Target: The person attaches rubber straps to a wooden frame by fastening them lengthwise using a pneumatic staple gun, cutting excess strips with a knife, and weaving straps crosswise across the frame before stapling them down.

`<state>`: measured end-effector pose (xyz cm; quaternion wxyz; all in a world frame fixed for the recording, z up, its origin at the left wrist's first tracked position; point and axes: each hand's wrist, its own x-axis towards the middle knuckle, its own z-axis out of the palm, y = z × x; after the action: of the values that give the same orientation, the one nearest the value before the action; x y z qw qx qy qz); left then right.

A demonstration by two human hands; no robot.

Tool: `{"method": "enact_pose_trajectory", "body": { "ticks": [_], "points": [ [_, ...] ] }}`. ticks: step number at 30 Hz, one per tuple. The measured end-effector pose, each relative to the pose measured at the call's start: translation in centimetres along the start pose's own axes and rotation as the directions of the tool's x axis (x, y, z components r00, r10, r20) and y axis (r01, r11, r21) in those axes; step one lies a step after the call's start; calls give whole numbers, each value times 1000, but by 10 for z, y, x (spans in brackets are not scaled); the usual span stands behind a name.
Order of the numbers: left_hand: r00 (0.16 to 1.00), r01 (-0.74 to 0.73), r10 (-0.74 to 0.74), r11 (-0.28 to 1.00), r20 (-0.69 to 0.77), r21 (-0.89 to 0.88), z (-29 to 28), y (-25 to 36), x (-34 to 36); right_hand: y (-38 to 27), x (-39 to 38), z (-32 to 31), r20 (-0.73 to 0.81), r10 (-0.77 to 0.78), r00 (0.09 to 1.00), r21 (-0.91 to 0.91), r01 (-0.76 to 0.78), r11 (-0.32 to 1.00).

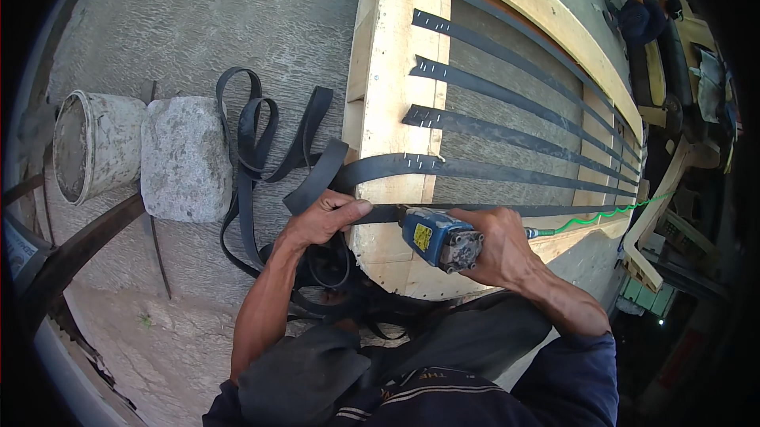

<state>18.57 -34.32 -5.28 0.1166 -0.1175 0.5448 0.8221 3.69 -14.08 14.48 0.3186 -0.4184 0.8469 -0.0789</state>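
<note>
My right hand (pixel 500 249) is wrapped round a blue pneumatic staple gun (pixel 435 239), its nose pressed down on a black webbing strap (pixel 385 214) at the near corner of a wooden frame (pixel 388 122). A green air hose (pixel 586 220) runs from the gun's grip off to the right. With thumb on top, my left hand (pixel 326 220) pinches the same strap just left of the nose. Several more black straps (pixel 507 81) stretch across the frame, their left ends stapled to the pale wood. Loose strap (pixel 255 130) lies in loops beside my left hand.
A dirty white bucket (pixel 111 138) lies on its side against a rough stone block (pixel 188 159) at left. Rough concrete floor (pixel 198 15) surrounds the frame. Far right, another person (pixel 643 15) bends near stacked furniture parts, with a wooden piece (pixel 645 257) closer by.
</note>
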Motion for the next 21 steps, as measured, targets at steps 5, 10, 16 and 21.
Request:
{"method": "enact_pose_trajectory", "body": {
  "ticks": [5, 10, 16, 21],
  "points": [
    [999, -12, 16, 997, 52, -74, 0, -1, 0, -18, 0, -4, 32, 49, 998, 8, -50, 999],
    [999, 13, -14, 1000, -43, -17, -4, -6, -9, 2, -14, -2, -41, 28, 999, -65, -31, 997],
    [919, 112, 82, 884, -387, 454, 31, 35, -9, 122, -179, -38, -260, 260, 930, -262, -327, 908],
    [832, 322, 361, 303, -421, 897, 75, 87, -17, 233, -320, -32, -366, 314, 876, -321, -436, 841]
  ]
}}
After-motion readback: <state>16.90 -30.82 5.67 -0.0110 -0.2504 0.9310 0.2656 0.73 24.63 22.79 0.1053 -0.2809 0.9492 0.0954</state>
